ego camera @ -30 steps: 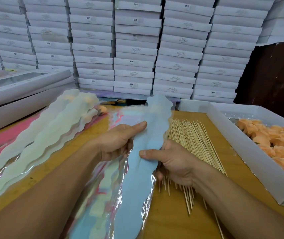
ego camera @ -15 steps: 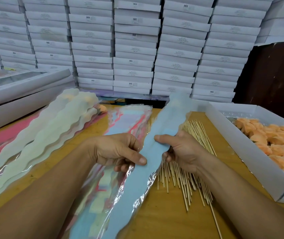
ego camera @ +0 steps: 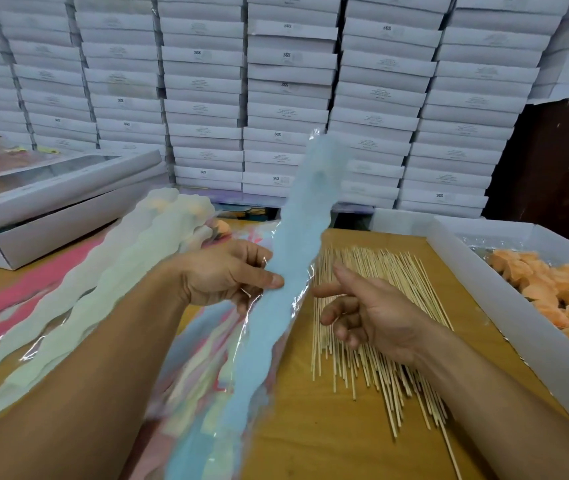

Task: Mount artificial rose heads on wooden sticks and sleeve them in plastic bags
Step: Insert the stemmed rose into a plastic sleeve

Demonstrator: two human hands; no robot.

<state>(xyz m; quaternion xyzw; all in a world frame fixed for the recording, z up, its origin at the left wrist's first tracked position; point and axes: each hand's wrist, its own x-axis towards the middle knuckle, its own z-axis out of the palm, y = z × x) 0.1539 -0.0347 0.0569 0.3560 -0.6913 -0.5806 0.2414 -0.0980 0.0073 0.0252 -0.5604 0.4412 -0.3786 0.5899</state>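
My left hand (ego camera: pixel 227 277) pinches a long blue plastic sleeve (ego camera: pixel 297 223) near its middle, thumb on top; the sleeve is lifted and tilts up and to the right. Apart from the sleeve, my right hand (ego camera: pixel 366 311) hovers over the pile of wooden sticks (ego camera: pixel 380 271) with its fingers loosely curled and nothing in it. Orange rose heads (ego camera: pixel 560 296) fill a white box (ego camera: pixel 497 306) on the right. A stack of coloured plastic sleeves (ego camera: pixel 203 372) lies on the table under my left forearm.
Sleeved pale green pieces (ego camera: pixel 110 285) lie at the left on the wooden table (ego camera: pixel 310 427). White windowed boxes (ego camera: pixel 58 202) sit at the far left. A wall of stacked white boxes (ego camera: pixel 276 98) closes the back. Something dark brown (ego camera: pixel 553 168) stands at the right rear.
My right hand has let go of the blue sleeve and drawn back over the sticks. My left hand keeps hold, and the sleeve has swung higher and to the right.
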